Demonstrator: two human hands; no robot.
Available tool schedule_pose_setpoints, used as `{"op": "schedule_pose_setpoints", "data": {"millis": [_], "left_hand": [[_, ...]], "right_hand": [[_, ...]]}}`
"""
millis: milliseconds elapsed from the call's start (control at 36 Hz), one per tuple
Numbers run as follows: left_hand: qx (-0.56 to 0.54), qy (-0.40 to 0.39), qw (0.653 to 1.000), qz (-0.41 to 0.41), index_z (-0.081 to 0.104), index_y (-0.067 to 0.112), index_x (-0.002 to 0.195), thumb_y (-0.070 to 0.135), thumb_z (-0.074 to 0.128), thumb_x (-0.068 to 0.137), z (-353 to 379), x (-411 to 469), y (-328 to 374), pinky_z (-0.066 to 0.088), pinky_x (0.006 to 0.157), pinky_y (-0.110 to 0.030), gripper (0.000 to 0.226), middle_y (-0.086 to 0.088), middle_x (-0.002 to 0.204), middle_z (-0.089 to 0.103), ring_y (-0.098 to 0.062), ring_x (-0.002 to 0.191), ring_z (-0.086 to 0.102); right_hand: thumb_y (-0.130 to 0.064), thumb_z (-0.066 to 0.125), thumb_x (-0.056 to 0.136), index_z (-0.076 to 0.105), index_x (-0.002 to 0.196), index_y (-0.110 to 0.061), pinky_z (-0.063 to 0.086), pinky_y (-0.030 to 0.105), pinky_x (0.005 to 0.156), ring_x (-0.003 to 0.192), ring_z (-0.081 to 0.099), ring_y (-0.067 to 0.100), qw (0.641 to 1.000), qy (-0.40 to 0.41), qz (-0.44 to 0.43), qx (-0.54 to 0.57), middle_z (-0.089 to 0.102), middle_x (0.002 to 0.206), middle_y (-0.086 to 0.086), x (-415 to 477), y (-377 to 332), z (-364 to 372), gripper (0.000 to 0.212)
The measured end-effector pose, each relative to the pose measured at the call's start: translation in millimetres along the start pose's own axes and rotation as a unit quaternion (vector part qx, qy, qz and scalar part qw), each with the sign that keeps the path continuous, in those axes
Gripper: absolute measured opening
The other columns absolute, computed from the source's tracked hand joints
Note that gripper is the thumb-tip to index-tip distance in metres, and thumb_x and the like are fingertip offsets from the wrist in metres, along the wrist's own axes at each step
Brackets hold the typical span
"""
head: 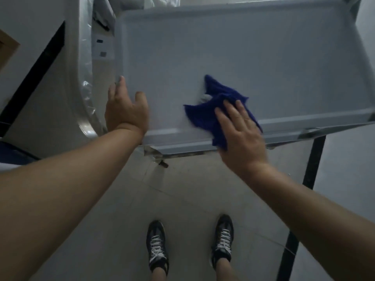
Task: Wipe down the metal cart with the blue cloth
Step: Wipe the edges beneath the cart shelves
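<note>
The right hand point(241, 134), fingers spread, pressed the blue cloth point(203, 116) flat by the near edge of the cart point(243, 47). The left hand point(125, 110), fingers loosely apart, braced its near-left corner, probably steadying it.

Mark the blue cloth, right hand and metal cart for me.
blue cloth point(203, 116): head view, on the bunched fabric left of the fingers.
right hand point(243, 138): head view, on the back of the hand.
metal cart point(233, 47): head view, on the bare top tray surface.

Top of the metal cart point(243, 57)
A crumpled blue cloth point(205, 116) lies by its front rim — the right hand point(243, 138) flat on it.
</note>
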State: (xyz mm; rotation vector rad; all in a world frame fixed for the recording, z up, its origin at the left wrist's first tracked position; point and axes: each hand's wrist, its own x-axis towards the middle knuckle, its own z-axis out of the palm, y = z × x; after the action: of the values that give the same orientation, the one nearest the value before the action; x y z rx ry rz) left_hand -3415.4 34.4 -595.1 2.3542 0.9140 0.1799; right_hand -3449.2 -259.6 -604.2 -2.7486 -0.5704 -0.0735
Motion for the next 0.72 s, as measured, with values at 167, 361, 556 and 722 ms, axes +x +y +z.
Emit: {"op": "schedule_pose_setpoints", "data": {"millis": [167,361,556,722], "left_hand": [[-0.006,0.001,1.0,-0.003,0.042,0.019,0.16,0.051,0.042,0.084,2,-7,7,0.038,0.114,-0.038,0.082,-0.009,0.164,0.04,-0.03,0.143,0.047],[-0.004,-0.006,1.0,-0.002,0.04,0.018,0.16,0.056,0.04,0.086,-1,-6,4,0.038,0.115,-0.043,0.084,-0.013,0.165,0.037,-0.034,0.144,0.046],[0.012,-0.012,1.0,0.013,0.035,0.019,0.163,0.056,0.04,0.092,-2,-11,6,0.035,0.118,-0.045,0.08,-0.012,0.168,0.032,-0.033,0.148,0.041],[0.019,-0.005,1.0,0.023,0.035,0.019,0.163,0.048,0.039,0.099,-3,-9,0,0.032,0.119,-0.041,0.07,-0.01,0.169,0.032,-0.028,0.15,0.039]], "right_hand": [[-0.018,0.078,0.087,0.028,0.165,-0.017,0.016,0.06,0.131,0.164,0.011,0.034,0.984,-0.006,0.167,-0.058,0.02,0.176,0.009,-22,124,-60,0.092],[-0.011,0.072,0.089,0.032,0.161,-0.016,0.009,0.058,0.133,0.164,0.005,0.037,0.971,0.04,0.227,-0.06,0.021,0.173,0.011,-12,66,-27,0.082],[-0.002,0.07,0.081,0.054,0.152,-0.01,0.026,0.06,0.128,0.157,0.027,0.046,0.998,0.047,0.029,-0.004,0.043,0.163,0.02,2,-77,34,0.073],[-0.02,0.056,0.093,0.045,0.159,-0.014,0.023,0.051,0.127,0.16,0.023,0.042,0.998,-0.015,-0.054,0.007,0.037,0.168,0.015,16,-154,58,0.067]]}}
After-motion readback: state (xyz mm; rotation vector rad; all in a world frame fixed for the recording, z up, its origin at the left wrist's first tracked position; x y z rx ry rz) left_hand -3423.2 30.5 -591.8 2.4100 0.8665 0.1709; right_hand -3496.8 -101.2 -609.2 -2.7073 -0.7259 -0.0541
